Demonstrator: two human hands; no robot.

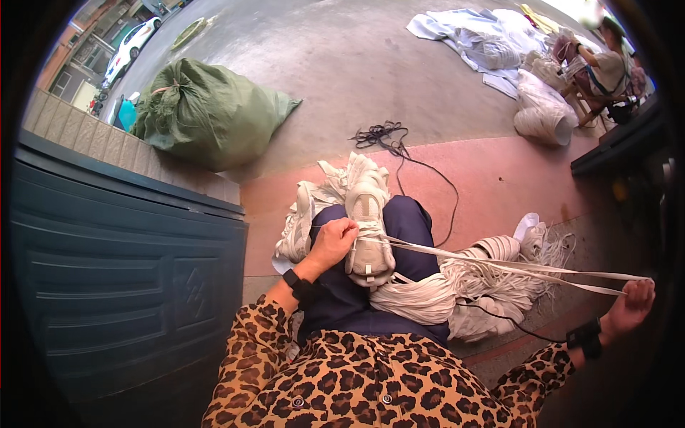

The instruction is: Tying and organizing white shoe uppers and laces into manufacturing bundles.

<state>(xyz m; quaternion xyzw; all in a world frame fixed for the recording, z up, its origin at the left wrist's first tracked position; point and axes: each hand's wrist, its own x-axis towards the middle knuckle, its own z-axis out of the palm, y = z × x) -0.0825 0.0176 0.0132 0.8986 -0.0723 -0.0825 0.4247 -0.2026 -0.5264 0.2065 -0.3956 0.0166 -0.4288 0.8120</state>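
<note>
A beige sneaker (367, 246) rests across my lap, its toe pointing away from me, with pale laces crossing its upper. My left hand (334, 242) is closed in a pinch against the lacing's left side; a thin line sticks out beside it, and what the fingers grip is hidden. Far to the right, my right hand (637, 298) is closed on a cream shoelace (499, 265), pulled in long taut strands from the shoe. A thick bundle of cream laces (417, 299) lies over my right thigh. More beige shoes (296, 228) sit beyond and left of my knees.
Loose laces and pale shoes (514, 257) are heaped at my right. A tangled black cord (385, 135) lies on the floor ahead. A stuffed green sack (207, 114) stands front left, by a dark panelled door (128, 278). Another person (606, 64) sits far right near white sacks (542, 107).
</note>
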